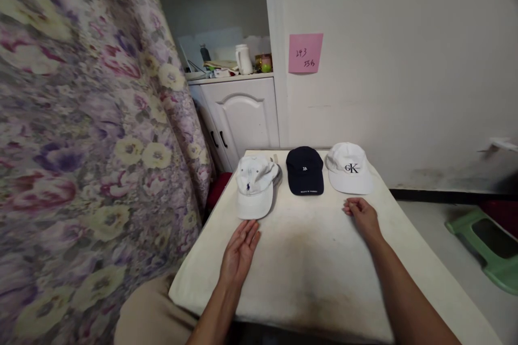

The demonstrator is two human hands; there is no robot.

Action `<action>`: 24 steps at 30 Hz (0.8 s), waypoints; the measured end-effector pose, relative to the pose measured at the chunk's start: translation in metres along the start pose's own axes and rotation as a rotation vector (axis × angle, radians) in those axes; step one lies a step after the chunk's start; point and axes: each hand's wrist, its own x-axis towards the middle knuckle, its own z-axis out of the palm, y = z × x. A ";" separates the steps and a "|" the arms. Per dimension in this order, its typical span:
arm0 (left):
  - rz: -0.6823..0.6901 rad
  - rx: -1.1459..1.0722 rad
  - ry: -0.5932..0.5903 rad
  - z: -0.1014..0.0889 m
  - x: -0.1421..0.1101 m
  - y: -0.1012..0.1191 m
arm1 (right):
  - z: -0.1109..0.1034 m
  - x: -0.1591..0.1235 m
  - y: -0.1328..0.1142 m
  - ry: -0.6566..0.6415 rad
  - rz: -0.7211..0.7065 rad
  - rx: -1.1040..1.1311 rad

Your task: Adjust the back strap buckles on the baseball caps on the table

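Three caps lie in a row at the far side of a white table (315,259). A white cap with a small dark logo (256,183) is on the left, a dark navy cap (305,170) in the middle, and a white cap with black letters (348,168) on the right. My left hand (240,253) rests flat on the table with fingers stretched out, just below the left white cap's brim. My right hand (362,215) lies on the table with fingers loosely curled, just below the lettered cap, holding nothing.
A floral curtain (81,145) hangs close on the left. A pink sticky note (305,53) is on the white wall behind the table. A white cabinet (243,113) with a jug and clutter stands at the back. A green stool (485,242) sits on the floor at right.
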 end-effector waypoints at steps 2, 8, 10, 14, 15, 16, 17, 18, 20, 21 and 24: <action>0.007 0.003 0.001 0.000 0.000 0.000 | 0.000 0.000 -0.001 0.001 -0.001 0.003; -0.014 0.009 -0.017 0.001 -0.001 0.001 | -0.001 -0.001 -0.001 -0.008 -0.002 -0.003; -0.020 0.011 -0.027 0.002 -0.002 0.001 | -0.001 -0.001 -0.001 -0.011 -0.003 -0.005; -0.027 0.006 -0.048 0.005 0.000 0.003 | -0.001 -0.001 -0.001 -0.014 0.002 -0.002; -0.025 0.000 -0.050 0.005 0.001 0.004 | -0.001 0.000 -0.001 -0.014 0.003 0.000; -0.020 -0.009 -0.051 0.006 0.003 0.004 | 0.000 0.000 0.000 -0.014 0.004 0.004; -0.012 -0.019 -0.052 0.006 0.006 0.005 | 0.000 0.000 0.000 -0.013 0.004 0.007; -0.002 -0.031 -0.052 0.007 0.009 0.006 | 0.000 0.001 0.000 -0.013 0.003 0.011; 0.016 -0.060 -0.057 0.010 0.016 0.008 | 0.001 0.001 0.000 -0.011 0.005 0.019; 0.023 -0.077 -0.061 0.011 0.019 0.009 | 0.001 0.002 0.000 -0.009 0.007 0.023; 0.038 -0.136 -0.075 0.020 0.031 0.013 | 0.001 0.002 0.000 -0.011 0.012 0.036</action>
